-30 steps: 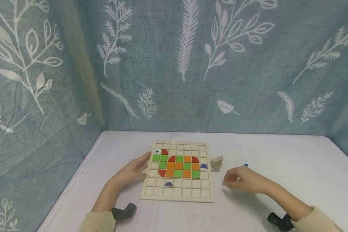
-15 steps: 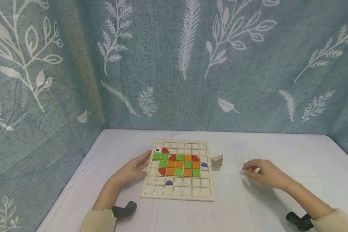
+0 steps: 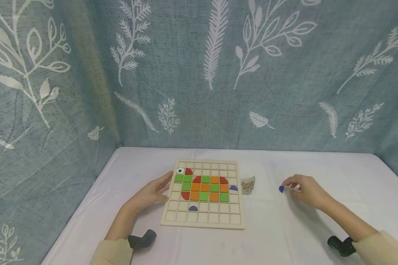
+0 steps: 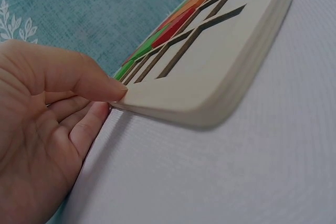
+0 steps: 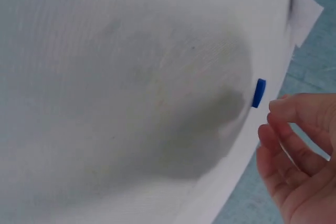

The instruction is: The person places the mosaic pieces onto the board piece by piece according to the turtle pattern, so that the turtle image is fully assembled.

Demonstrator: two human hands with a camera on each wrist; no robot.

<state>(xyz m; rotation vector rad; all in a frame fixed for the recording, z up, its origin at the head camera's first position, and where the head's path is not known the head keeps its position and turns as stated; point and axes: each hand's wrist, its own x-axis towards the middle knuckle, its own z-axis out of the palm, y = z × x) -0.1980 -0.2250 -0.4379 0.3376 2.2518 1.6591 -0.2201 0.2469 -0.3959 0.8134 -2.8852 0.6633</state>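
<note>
A pale wooden grid board (image 3: 201,219) lies flat on the white table. Green, orange and red tiles form a patch across it, with a round eye tile (image 3: 180,171) at upper left and two purple-blue half-round tiles (image 3: 193,208) apart from the patch. My left hand (image 3: 149,193) rests along the board's left edge, its thumb (image 4: 105,85) touching the rim in the left wrist view. To the right, my right hand (image 3: 308,189) has loosely bent fingers, fingertips close beside a small blue tile (image 3: 281,188). In the right wrist view, that blue tile (image 5: 258,93) sits just off the fingertips.
A small printed paper card (image 3: 248,185) lies against the board's right side. Dark devices (image 3: 142,240) are strapped to both wrists. A blue-green curtain (image 3: 185,73) with white leaf patterns hangs behind and left of the table (image 3: 219,246).
My right hand has moved away from the board, to the right and farther back, and now has its fingertips at the blue tile. My left hand stays at the board's edge.
</note>
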